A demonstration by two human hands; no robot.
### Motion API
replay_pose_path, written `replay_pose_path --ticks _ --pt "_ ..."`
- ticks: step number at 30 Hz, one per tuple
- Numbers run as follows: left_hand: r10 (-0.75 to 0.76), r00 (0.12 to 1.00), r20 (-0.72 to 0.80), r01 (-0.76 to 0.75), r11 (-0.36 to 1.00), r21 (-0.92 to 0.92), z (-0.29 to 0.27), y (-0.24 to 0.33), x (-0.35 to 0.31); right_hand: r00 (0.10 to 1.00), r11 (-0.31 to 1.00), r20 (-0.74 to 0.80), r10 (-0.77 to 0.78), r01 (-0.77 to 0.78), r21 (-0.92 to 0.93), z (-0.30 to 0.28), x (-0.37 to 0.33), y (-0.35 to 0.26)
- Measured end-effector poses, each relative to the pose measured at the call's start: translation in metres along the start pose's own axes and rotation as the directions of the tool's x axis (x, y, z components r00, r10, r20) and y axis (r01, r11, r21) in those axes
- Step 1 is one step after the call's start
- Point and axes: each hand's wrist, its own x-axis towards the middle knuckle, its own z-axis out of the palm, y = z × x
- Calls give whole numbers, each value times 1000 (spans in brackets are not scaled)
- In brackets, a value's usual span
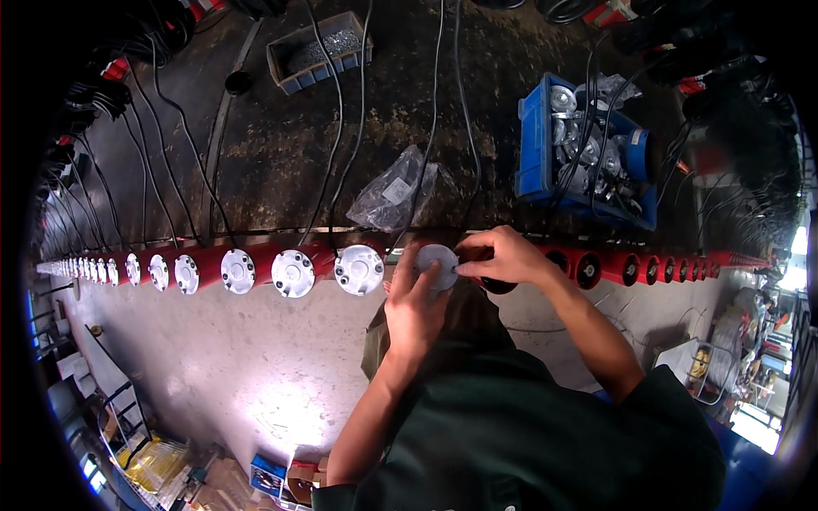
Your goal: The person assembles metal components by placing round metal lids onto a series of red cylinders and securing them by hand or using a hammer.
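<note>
A row of red cylindrical housings (260, 255) lies along the near edge of a dark workbench (247, 162). Right before me, a round silver metal end cap (435, 266) sits at the end of one housing. My left hand (414, 313) grips this cap, its fingers over the face and left side. At the cap's right edge my right hand (509, 258) is closed in a pinch; whatever lies between its fingertips is too small to make out. Left of my hands, the neighbouring housing carries a similar silver cap (359, 270). On the right, housings show dark open ends (588, 270).
A blue crate (533, 153) of silver caps and plastic bags stands at the right on the bench. Farther back is a bin (298, 83) of small metal fasteners. A clear plastic bag (394, 192) lies just beyond the row. Black cables (341, 128) run across the bench.
</note>
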Motion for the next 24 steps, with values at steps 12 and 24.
replay_pose_path --ticks 12,24 --pt "76 997 34 -74 996 -53 -7 -17 -4 995 968 -95 -45 20 -250 8 -4 -25" --pt "-404 838 366 526 424 -737 35 -61 -13 869 894 -494 30 -245 -375 83 73 -30"
